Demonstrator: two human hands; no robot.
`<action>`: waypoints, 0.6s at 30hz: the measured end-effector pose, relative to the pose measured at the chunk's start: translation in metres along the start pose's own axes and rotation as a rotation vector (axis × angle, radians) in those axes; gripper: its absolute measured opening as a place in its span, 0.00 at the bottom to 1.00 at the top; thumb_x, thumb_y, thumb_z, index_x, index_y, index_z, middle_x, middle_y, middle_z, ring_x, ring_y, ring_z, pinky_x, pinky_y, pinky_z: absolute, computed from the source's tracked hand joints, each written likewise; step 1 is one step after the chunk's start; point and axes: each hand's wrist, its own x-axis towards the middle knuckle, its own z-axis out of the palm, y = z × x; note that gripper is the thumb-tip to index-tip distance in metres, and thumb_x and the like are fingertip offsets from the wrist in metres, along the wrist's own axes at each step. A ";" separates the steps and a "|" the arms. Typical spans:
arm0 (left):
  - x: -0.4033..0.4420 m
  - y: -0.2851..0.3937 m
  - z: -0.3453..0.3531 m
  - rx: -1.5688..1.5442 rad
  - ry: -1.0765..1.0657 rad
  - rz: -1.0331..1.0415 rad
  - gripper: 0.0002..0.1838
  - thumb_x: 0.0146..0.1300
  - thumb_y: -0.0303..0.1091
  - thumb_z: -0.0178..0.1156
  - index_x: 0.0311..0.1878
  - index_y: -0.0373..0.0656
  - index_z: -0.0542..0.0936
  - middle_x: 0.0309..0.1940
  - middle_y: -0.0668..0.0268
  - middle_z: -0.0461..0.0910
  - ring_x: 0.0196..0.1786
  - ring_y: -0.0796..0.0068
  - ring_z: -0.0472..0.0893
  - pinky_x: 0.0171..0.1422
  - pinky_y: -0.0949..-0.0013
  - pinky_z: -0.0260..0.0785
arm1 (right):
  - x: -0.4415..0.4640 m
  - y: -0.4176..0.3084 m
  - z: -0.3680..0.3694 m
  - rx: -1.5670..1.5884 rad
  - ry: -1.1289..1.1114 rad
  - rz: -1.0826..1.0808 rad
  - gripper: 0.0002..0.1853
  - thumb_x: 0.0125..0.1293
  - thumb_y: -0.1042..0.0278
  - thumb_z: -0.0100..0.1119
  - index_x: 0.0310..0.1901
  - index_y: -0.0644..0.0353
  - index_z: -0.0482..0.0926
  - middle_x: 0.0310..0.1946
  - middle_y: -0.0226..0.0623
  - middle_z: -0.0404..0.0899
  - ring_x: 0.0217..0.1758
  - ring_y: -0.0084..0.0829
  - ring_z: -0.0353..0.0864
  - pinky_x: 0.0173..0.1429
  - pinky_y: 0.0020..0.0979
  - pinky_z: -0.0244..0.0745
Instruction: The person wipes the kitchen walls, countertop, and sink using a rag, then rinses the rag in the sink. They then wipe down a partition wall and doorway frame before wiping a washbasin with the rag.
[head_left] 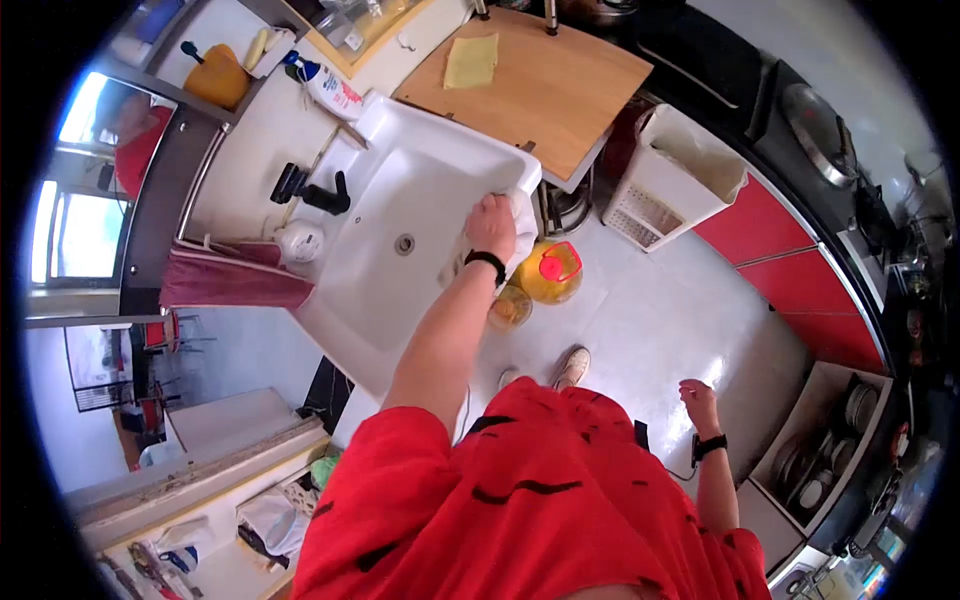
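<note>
My left hand (490, 222) presses on a bunched white cloth (524, 222) at the near right rim of the white sink (385, 330), its fingers curled over the fabric. Part of the cloth hangs inside the basin and is hidden by my forearm. Just below the rim on the floor stand a large jar of yellow contents with a red lid (553, 268) and a smaller clear container (511, 308). My right hand (698, 402) hangs at my side, away from everything, its fingers loosely bent and nothing visible in them.
A black faucet (325, 195) and a spray bottle (332, 92) stand along the sink's back. A wooden board (540, 90) bears a yellow cloth (471, 62). To the right are a white bin (675, 175), red cabinets (775, 245) and a drawer of pans (822, 440).
</note>
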 end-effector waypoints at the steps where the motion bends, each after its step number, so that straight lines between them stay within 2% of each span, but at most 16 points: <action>1: -0.016 -0.009 -0.007 -0.056 -0.016 0.007 0.15 0.61 0.36 0.57 0.48 0.43 0.70 0.47 0.57 0.72 0.50 0.52 0.75 0.50 0.51 0.73 | 0.003 0.000 0.001 0.003 -0.019 0.001 0.11 0.60 0.74 0.56 0.43 0.64 0.81 0.31 0.39 0.84 0.32 0.28 0.84 0.36 0.27 0.78; 2: -0.033 -0.020 -0.013 -0.047 -0.020 -0.005 0.15 0.61 0.36 0.57 0.48 0.43 0.70 0.47 0.57 0.72 0.50 0.52 0.75 0.50 0.51 0.73 | 0.010 0.000 0.003 0.022 -0.028 -0.018 0.11 0.61 0.74 0.56 0.44 0.64 0.81 0.31 0.38 0.84 0.32 0.27 0.83 0.36 0.26 0.78; 4: -0.074 -0.041 -0.026 -0.033 0.030 0.087 0.10 0.62 0.32 0.50 0.44 0.41 0.73 0.44 0.58 0.74 0.46 0.54 0.76 0.47 0.53 0.73 | 0.019 -0.001 0.010 0.043 -0.055 -0.036 0.11 0.61 0.73 0.56 0.44 0.63 0.81 0.30 0.37 0.84 0.31 0.26 0.83 0.35 0.26 0.77; 6: -0.109 -0.058 -0.041 -0.017 -0.115 0.030 0.11 0.62 0.34 0.53 0.45 0.41 0.72 0.44 0.57 0.74 0.46 0.53 0.77 0.45 0.52 0.74 | 0.027 -0.003 0.020 0.135 -0.088 0.074 0.11 0.61 0.72 0.56 0.44 0.63 0.82 0.29 0.35 0.83 0.31 0.24 0.82 0.33 0.25 0.77; 10: -0.142 -0.078 -0.053 0.027 -0.266 -0.017 0.13 0.63 0.38 0.54 0.48 0.42 0.71 0.46 0.56 0.74 0.46 0.51 0.77 0.44 0.51 0.75 | 0.035 -0.001 0.036 0.177 -0.118 0.051 0.11 0.61 0.71 0.57 0.44 0.61 0.82 0.29 0.34 0.83 0.30 0.23 0.82 0.31 0.25 0.76; 12: -0.136 -0.074 -0.057 0.005 -0.333 -0.071 0.16 0.64 0.40 0.54 0.50 0.41 0.70 0.48 0.56 0.73 0.47 0.51 0.77 0.45 0.51 0.75 | 0.039 -0.005 0.042 0.156 -0.133 0.071 0.11 0.60 0.71 0.58 0.44 0.61 0.82 0.29 0.34 0.83 0.29 0.23 0.82 0.29 0.25 0.75; 13: -0.128 -0.076 -0.046 -0.023 -0.326 -0.058 0.22 0.65 0.45 0.54 0.54 0.39 0.68 0.48 0.52 0.74 0.48 0.48 0.77 0.49 0.50 0.73 | 0.039 -0.017 0.041 0.185 -0.110 0.094 0.11 0.60 0.71 0.59 0.44 0.61 0.82 0.29 0.34 0.83 0.29 0.24 0.83 0.28 0.25 0.76; 17: -0.063 -0.041 -0.036 -0.131 -0.197 0.041 0.20 0.64 0.40 0.55 0.53 0.37 0.68 0.48 0.51 0.73 0.48 0.48 0.76 0.48 0.50 0.74 | 0.058 -0.027 0.039 0.055 -0.185 0.110 0.11 0.60 0.71 0.57 0.43 0.61 0.82 0.30 0.35 0.84 0.29 0.25 0.83 0.29 0.25 0.77; 18: -0.046 -0.035 -0.024 -0.152 -0.076 0.094 0.20 0.63 0.40 0.56 0.53 0.38 0.68 0.48 0.51 0.72 0.47 0.49 0.77 0.48 0.51 0.74 | 0.064 -0.037 0.037 0.074 -0.183 0.119 0.11 0.60 0.71 0.57 0.42 0.63 0.82 0.30 0.37 0.84 0.29 0.26 0.83 0.32 0.27 0.78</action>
